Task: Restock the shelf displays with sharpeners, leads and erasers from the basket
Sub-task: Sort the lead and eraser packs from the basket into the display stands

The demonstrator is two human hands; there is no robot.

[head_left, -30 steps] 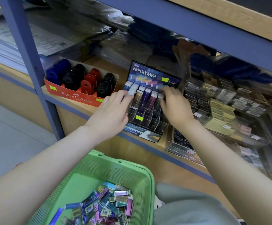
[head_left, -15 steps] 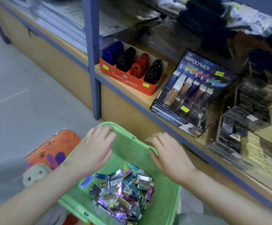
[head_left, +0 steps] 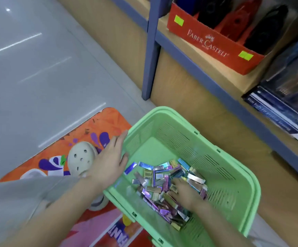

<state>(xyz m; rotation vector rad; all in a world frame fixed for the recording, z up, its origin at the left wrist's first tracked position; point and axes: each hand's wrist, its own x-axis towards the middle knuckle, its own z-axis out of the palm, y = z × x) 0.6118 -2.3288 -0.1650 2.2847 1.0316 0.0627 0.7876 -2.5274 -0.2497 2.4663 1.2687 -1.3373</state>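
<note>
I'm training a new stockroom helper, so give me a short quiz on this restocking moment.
1. True or false: the right hand rests in the pile of lead cases inside the green basket.
2. The left hand has its fingers: A straight, B curled into a fist, C pinching a case.
3. Fill in: the red box on the shelf reads ____.
Key: 1 true; 2 A; 3 Faber-Castell.

orange printed mat [head_left: 109, 122] on grey floor [head_left: 37, 68], cream clog [head_left: 81, 157] on it
</note>
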